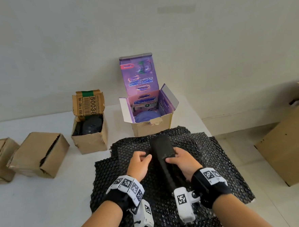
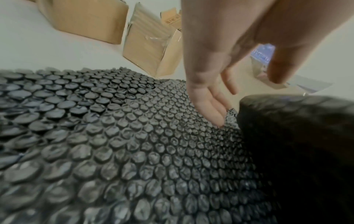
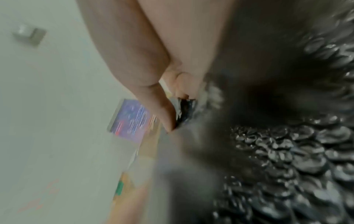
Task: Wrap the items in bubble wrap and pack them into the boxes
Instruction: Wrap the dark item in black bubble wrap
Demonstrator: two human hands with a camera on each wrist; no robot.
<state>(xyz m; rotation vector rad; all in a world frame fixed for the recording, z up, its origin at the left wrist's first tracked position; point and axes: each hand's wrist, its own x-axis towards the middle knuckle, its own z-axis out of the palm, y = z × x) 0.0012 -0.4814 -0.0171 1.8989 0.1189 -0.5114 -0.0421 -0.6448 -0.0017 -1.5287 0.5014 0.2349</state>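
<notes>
so the biggest thing here is the black bubble wrap sheet [image 1: 210,165], spread flat on the white table [image 1: 45,200] right in front of the person. looks light, floppy and crinkly, so i'd guess it flops back unless you pin it; best grabbed at a loose edge.

behind it sits the purple box [image 1: 150,109], flaps open, with something bluish inside, and left of that a small brown box [image 1: 90,135] already stuffed with dark wrap. two closed cartons lie further left.

lying down the middle of the sheet is the long black item [image 1: 163,158], stiff-looking and narrow, probably not heavy. can't tell what it is.

right hand [image 1: 181,161] has fingers curled over the item's side, gripping it mid-length. left hand [image 1: 140,164] sits just beside it, fingers straight and loose, tips touching the wrap, holding nothing.
</notes>
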